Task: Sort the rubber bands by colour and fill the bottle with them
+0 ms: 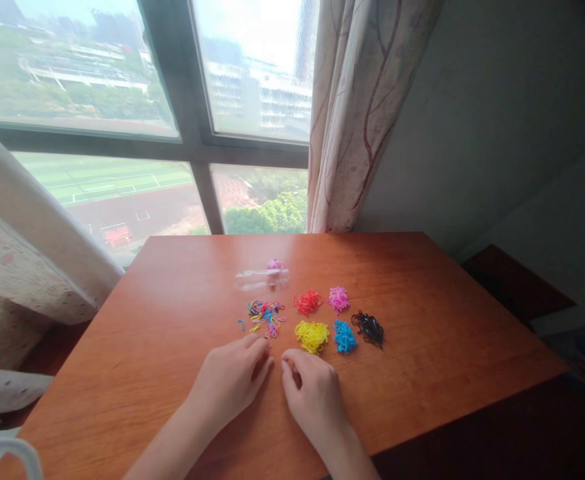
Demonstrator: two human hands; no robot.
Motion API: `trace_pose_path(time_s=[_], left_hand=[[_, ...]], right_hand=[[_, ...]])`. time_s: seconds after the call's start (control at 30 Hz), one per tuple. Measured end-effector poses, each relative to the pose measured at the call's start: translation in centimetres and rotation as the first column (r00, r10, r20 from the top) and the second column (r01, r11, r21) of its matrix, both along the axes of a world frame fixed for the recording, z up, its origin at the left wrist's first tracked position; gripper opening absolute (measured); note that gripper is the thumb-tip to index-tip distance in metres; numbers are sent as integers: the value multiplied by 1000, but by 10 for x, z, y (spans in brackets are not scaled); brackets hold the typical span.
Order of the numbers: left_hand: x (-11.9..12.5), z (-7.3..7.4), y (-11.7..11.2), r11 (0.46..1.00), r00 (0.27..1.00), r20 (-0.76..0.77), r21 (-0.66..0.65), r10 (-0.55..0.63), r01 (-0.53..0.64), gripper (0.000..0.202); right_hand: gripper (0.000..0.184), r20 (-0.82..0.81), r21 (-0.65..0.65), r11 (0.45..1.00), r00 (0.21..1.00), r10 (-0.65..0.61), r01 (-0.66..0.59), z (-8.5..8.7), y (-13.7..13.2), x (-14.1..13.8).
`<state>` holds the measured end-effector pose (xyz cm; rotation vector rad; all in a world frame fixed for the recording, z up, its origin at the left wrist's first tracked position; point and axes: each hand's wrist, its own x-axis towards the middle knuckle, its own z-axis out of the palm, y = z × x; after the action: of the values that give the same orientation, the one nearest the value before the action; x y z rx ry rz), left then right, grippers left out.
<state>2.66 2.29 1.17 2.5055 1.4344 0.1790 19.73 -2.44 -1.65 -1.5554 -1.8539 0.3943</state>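
Table (422, 300): set before a window (122, 180).
Unsorted heap (266, 313): laid on the table near its middle.
Bottle (261, 279): laid on its side at 12 o'clock of the unsorted heap, with a small bundle (274, 264) set just behind it.
Back-left heap (308, 302), back-right heap (338, 299): placed at 3 o'clock of the unsorted heap.
Front-left heap (311, 335), front-middle heap (344, 336), front-right heap (369, 328): ranged at 4 o'clock.
Left hand (232, 377): rested at 6 o'clock; right hand (312, 393) just beside it, at 5 o'clock.
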Motion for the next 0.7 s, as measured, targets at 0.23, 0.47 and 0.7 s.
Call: trace_pose_path(time_s=[0.23, 0.47, 0.7], left_hand=[[2, -4, 1, 999, 999, -33, 30, 42, -41, 21], [-1, -2, 3, 997, 995, 60, -24, 77, -76, 19], [0, 5, 12, 990, 960, 242, -42, 138, -132, 15]], right_hand=[[16, -44, -13, 1000, 999, -12, 11, -1, 0, 2], [16, -31, 3, 1000, 999, -8, 8, 1, 2, 2], [17, -15, -6, 1000, 1000, 2, -2, 1, 0, 1]])
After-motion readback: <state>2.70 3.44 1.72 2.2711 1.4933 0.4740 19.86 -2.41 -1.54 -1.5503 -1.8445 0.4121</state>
